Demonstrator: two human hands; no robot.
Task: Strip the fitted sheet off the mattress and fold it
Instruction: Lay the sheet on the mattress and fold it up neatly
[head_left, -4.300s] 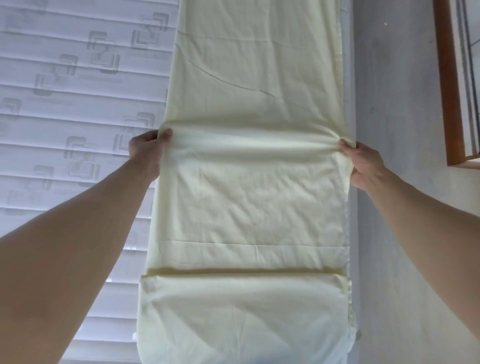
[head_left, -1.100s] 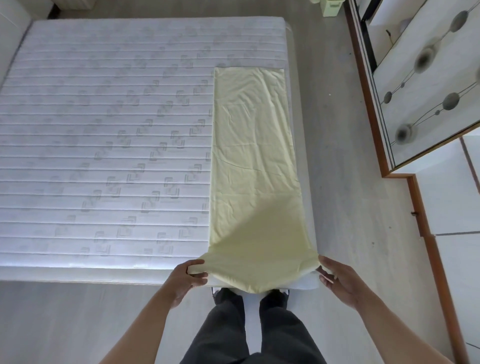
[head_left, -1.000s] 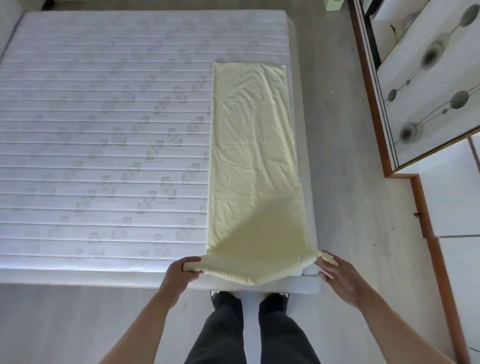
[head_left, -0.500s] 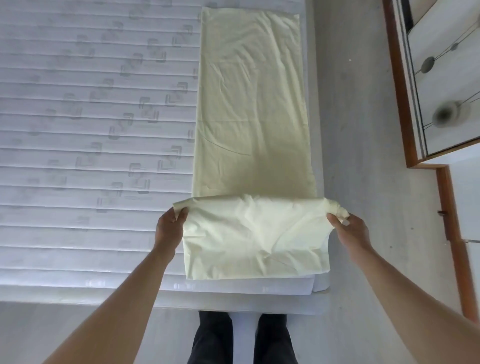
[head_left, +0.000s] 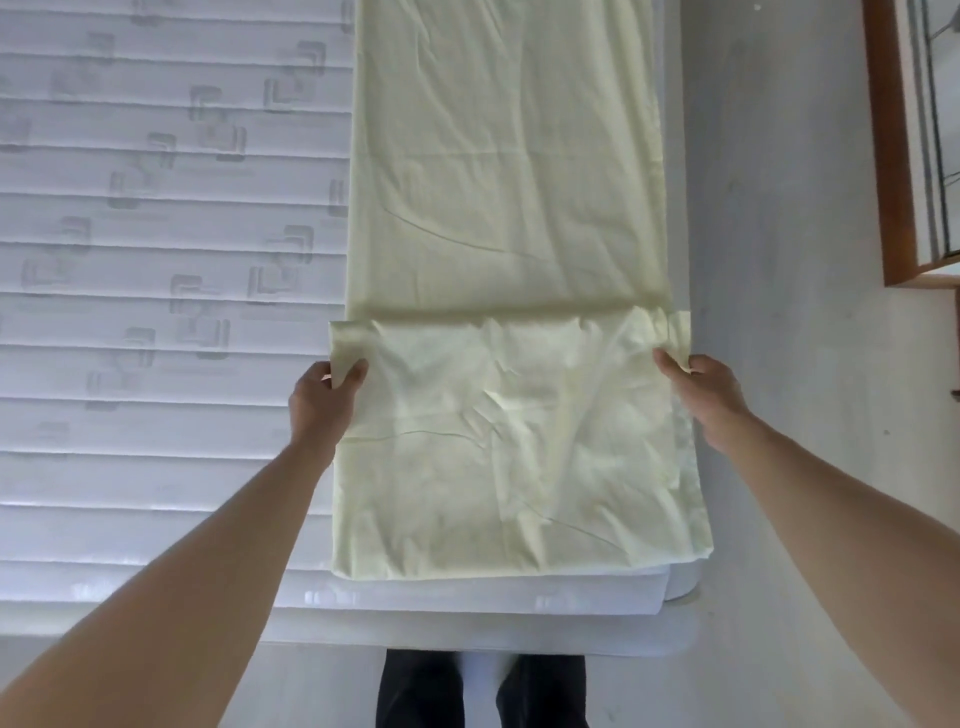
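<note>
At the mattress foot, the left hand and right hand each pinch a corner of the sheet's turned-back flap; beyond, the folded strip runs along the mattress's right edge.

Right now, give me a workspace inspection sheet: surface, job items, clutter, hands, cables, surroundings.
Surface: bare quilted mattress, sheet stripped off it.
Job's things: pale yellow fitted sheet lies as a long strip along the mattress's right side; near end doubled over onto itself, wrinkled.
Clutter: nothing seen.
Hands: left hand pinches the flap's left corner; right hand grips its right corner.
Cables: nothing seen.
Surroundings: light floor to the right; wood-framed wardrobe at the edge of view.
</note>
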